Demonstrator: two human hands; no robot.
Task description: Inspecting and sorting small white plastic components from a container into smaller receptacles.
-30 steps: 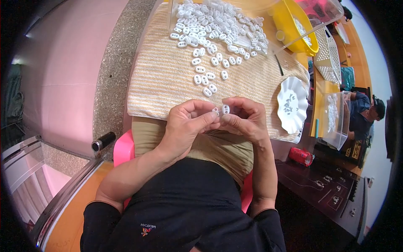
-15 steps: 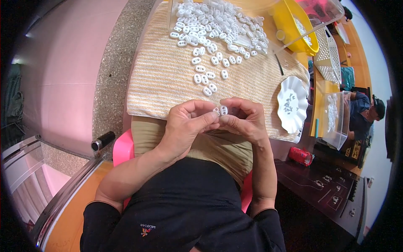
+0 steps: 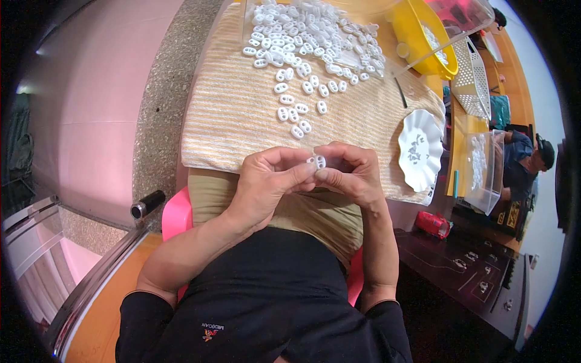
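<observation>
In front of my lap, my left hand [image 3: 263, 181] and my right hand [image 3: 356, 175] meet, thumbs and forefingers pinched. Between the right fingertips is an oval white plastic piece [image 3: 321, 162] with two holes. A smaller whitish part [image 3: 311, 160] sits in the left pinch, against the oval piece; fingers hide much of it. Beyond my hands, several loose oval two-hole pieces [image 3: 294, 114] lie on a striped yellow towel [image 3: 227, 115], trailing from a large white heap [image 3: 302, 30]. To the right stands a scalloped white dish [image 3: 422, 179] with small grey bits [image 3: 415, 148] inside.
A thin dark stick [image 3: 401, 94] lies on the towel. At far right are a yellow basin [image 3: 411, 45], a white perforated basket [image 3: 472, 85] and a clear bin [image 3: 493, 181]. Another person [image 3: 525, 163] sits beside that bin. My chair [image 3: 177, 216] is pink.
The oval piece in my right fingers has moved slightly left, closing up against the part in my left pinch. The whole view has shifted a little.
</observation>
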